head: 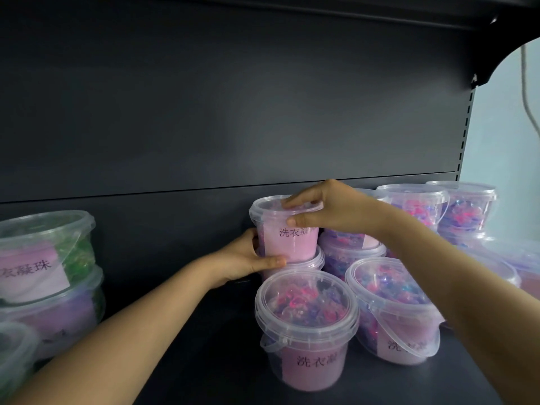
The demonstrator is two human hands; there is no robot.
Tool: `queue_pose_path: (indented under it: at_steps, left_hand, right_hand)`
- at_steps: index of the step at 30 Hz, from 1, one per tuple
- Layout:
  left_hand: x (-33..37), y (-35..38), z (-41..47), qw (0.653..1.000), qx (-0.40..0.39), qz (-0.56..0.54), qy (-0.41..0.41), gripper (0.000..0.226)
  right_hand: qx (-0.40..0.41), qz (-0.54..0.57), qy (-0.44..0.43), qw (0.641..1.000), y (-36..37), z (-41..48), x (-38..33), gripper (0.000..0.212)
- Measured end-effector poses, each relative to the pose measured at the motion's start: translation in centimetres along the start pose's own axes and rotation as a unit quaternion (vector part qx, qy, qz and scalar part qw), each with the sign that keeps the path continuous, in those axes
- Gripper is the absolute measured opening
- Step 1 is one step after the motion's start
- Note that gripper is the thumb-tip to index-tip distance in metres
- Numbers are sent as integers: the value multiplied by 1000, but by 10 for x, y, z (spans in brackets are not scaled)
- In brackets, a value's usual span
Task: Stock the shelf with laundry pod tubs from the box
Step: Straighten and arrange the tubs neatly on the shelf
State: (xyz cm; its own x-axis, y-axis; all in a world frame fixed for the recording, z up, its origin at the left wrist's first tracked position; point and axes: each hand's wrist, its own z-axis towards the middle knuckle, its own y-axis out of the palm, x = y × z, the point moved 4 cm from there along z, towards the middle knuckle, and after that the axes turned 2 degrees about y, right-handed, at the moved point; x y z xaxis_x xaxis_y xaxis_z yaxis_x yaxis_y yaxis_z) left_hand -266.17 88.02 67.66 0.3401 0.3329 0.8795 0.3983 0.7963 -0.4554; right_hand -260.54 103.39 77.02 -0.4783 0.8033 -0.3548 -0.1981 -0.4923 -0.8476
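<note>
**Tub on the stack, both hands on it**

The tub [287, 238], pink label facing me, stands on a lower tub [305, 266] near the back of the shelf [204, 346]. My left hand [248, 257] is curled round its base, with the thumb across the front. My right hand [324, 209] grips the top, fingers over the lid and thumb just under the rim. A front tub [306, 325] stands just before the stack. More tubs [415, 206] crowd the right, and a green tub [49, 244] sits well apart on the left.

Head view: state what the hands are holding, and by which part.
The pink tub, stacked on a lower tub: left hand grips its lower side, right hand pinches its lid and rim.
</note>
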Motion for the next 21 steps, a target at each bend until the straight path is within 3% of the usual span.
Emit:
queue_pose_path:
  at_steps: [3, 6, 12, 21]
  left_hand:
    - [0, -2, 0, 1000, -19, 3, -10, 95]
    - [2, 0, -1, 1000, -27, 10, -8, 87]
    - [2, 1, -5, 999, 20, 40, -15, 71]
    - [2, 3, -5, 998, 42, 32, -39, 76]
  right_hand:
    - [-30, -5, -1, 1000, -4, -2, 5, 38]
    - [0, 9, -3, 1000, 0, -2, 9, 37]
    - [0, 33, -6, 999, 1, 0, 14, 37]
    - [-9, 60, -2, 998, -2, 0, 18, 38]
